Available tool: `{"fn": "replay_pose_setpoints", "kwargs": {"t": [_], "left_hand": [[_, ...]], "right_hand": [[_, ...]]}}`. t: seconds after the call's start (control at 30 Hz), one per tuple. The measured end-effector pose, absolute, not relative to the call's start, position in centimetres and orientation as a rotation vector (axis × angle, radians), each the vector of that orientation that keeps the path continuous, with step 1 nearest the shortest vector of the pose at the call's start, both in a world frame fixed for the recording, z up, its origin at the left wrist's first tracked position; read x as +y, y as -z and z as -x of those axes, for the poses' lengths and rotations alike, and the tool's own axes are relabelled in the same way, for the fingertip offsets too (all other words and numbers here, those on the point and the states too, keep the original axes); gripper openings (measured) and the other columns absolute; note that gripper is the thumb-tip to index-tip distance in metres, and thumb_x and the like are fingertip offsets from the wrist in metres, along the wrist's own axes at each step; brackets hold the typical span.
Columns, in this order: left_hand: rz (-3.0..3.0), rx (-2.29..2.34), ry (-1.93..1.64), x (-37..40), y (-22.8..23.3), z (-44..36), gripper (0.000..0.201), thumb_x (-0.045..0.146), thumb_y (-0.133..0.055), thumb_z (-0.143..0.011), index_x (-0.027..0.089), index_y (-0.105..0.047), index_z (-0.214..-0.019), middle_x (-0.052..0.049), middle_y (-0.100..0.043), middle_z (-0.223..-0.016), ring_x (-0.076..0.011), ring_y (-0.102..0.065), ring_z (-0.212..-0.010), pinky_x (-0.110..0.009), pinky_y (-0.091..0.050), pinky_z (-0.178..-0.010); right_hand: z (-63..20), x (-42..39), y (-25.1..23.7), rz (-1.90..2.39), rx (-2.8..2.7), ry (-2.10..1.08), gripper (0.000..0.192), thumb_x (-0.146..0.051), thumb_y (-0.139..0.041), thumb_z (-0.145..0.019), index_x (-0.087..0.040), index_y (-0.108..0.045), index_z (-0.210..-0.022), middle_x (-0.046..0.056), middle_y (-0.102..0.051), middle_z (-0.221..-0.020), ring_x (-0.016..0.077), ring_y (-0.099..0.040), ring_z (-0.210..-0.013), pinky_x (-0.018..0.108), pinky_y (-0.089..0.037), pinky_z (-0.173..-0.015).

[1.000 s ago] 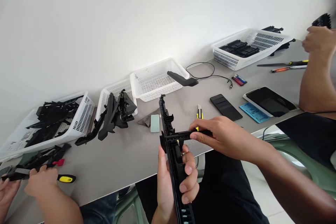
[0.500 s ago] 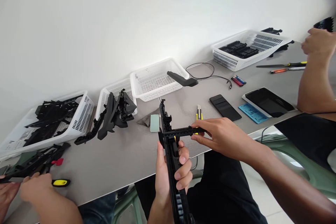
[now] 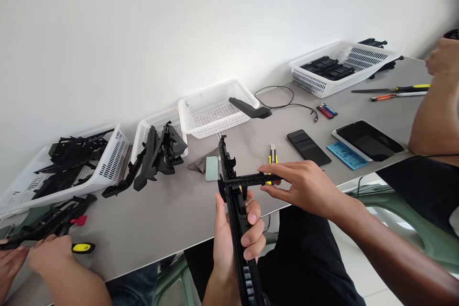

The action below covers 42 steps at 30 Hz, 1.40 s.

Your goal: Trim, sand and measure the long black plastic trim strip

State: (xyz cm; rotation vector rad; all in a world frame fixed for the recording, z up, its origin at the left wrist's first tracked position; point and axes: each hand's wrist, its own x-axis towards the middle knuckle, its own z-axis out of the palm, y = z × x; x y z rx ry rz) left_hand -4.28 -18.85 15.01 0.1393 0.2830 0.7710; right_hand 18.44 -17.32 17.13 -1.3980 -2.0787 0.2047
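Note:
My left hand (image 3: 238,234) is wrapped round a long black plastic part (image 3: 239,244) that points up and away from me. Between the thumb and fingers of my right hand (image 3: 304,184) is a black caliper (image 3: 253,180), held crosswise over that part. Its jaws straddle the part just above my left fingers; whether both touch it I cannot tell. Beyond my right fingertips a yellow utility knife (image 3: 273,155) lies on the table. A pale green box (image 3: 211,168) rests on a dark grey cloth (image 3: 197,165) left of the black part's far end.
White baskets (image 3: 206,131) line the wall, several with black parts. One dark curved part (image 3: 251,108) lies across a basket rim. A phone (image 3: 308,147), blue card (image 3: 347,155) and cable (image 3: 287,103) lie rightward. Co-workers' hands (image 3: 50,253) work at both sides.
The caliper's sliding jaw sits slightly farther right of the black part. My hands stay in nearly the same place. The co-worker's arm at right has moved outward.

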Motion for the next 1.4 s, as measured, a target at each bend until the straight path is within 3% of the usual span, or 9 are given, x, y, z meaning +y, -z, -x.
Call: {"fn": "replay_pose_setpoints", "kwargs": {"t": [0.1, 0.2, 0.33, 0.43, 0.57, 0.73, 0.97, 1.4], "left_hand": [[-0.150, 0.330, -0.779, -18.6, -14.2, 4.3, 0.061, 0.072, -0.056, -0.105, 0.017, -0.067, -0.131, 0.002, -0.055, -0.085, -0.0023, -0.027, -0.045, -0.013, -0.031, -0.033], [-0.146, 0.401, -0.816, -17.8, -13.6, 4.5, 0.048, 0.063, -0.053, -0.110, 0.019, -0.068, -0.121, 0.002, -0.052, -0.084, -0.0036, -0.025, -0.045, -0.014, -0.030, -0.034], [-0.112, 0.512, -0.890, -15.9, -13.8, 4.8, 0.044, 0.059, -0.057, -0.109, 0.017, -0.068, -0.110, 0.004, -0.046, -0.076, -0.0046, -0.026, -0.047, -0.014, -0.030, -0.037], [-0.065, 0.540, -0.913, -14.6, -14.8, 4.7, 0.043, 0.055, -0.053, -0.112, 0.015, -0.067, -0.104, 0.003, -0.045, -0.077, -0.0058, -0.034, -0.053, -0.014, -0.037, -0.046], [-0.015, 0.534, -0.920, -14.0, -15.5, 4.2, 0.047, 0.054, -0.046, -0.114, 0.013, -0.067, -0.103, 0.002, -0.045, -0.079, -0.0072, -0.036, -0.056, -0.017, -0.038, -0.051], [-0.073, 0.529, -0.939, -14.4, -14.3, 3.8, 0.045, 0.057, -0.053, -0.111, 0.015, -0.069, -0.107, 0.000, -0.047, -0.081, -0.0109, -0.036, -0.062, -0.020, -0.042, -0.056], [-0.046, 0.514, -0.910, -14.6, -14.0, 3.8, 0.045, 0.058, -0.059, -0.108, 0.014, -0.069, -0.109, -0.002, -0.049, -0.087, -0.0111, -0.040, -0.065, -0.018, -0.042, -0.051], [0.012, 0.485, -0.915, -14.6, -13.8, 3.8, 0.045, 0.057, -0.054, -0.111, 0.014, -0.068, -0.108, -0.003, -0.052, -0.088, -0.0106, -0.044, -0.066, -0.016, -0.045, -0.050]], "right_hand": [[-18.9, -17.2, -17.1, 1.387, -1.994, -0.145, 0.027, -0.035, -0.074, -0.103, -0.020, -0.077, -0.125, 0.003, -0.082, -0.083, 0.0162, -0.073, -0.062, 0.028, -0.051, -0.062], [-19.0, -17.7, -17.6, 1.376, -1.932, -0.125, 0.029, -0.036, -0.073, -0.103, -0.020, -0.077, -0.126, 0.001, -0.080, -0.081, 0.0143, -0.068, -0.056, 0.028, -0.050, -0.059], [-18.0, -19.4, -18.5, 1.218, -2.020, -0.219, 0.024, -0.033, -0.071, -0.105, -0.020, -0.075, -0.125, 0.005, -0.083, -0.089, 0.0164, -0.073, -0.066, 0.028, -0.051, -0.062], [-17.1, -20.4, -18.5, 1.135, -2.112, -0.232, 0.022, -0.033, -0.070, -0.108, -0.019, -0.074, -0.124, 0.003, -0.079, -0.081, 0.0169, -0.068, -0.061, 0.030, -0.047, -0.059], [-16.9, -20.7, -17.7, 1.168, -2.108, -0.213, 0.021, -0.031, -0.067, -0.109, -0.018, -0.075, -0.123, 0.003, -0.077, -0.077, 0.0169, -0.066, -0.059, 0.030, -0.044, -0.056], [-17.4, -20.6, -17.0, 1.199, -2.083, -0.203, 0.023, -0.031, -0.069, -0.106, -0.020, -0.075, -0.125, 0.005, -0.081, -0.083, 0.0173, -0.069, -0.060, 0.030, -0.047, -0.057], [-17.4, -20.4, -16.9, 1.243, -2.090, -0.228, 0.024, -0.031, -0.069, -0.104, -0.022, -0.078, -0.124, 0.005, -0.083, -0.084, 0.0184, -0.074, -0.065, 0.028, -0.051, -0.061], [-17.1, -20.0, -16.9, 1.224, -2.095, -0.138, 0.020, -0.025, -0.067, -0.100, -0.018, -0.077, -0.115, 0.001, -0.077, -0.074, 0.0167, -0.066, -0.057, 0.030, -0.044, -0.056]]}}
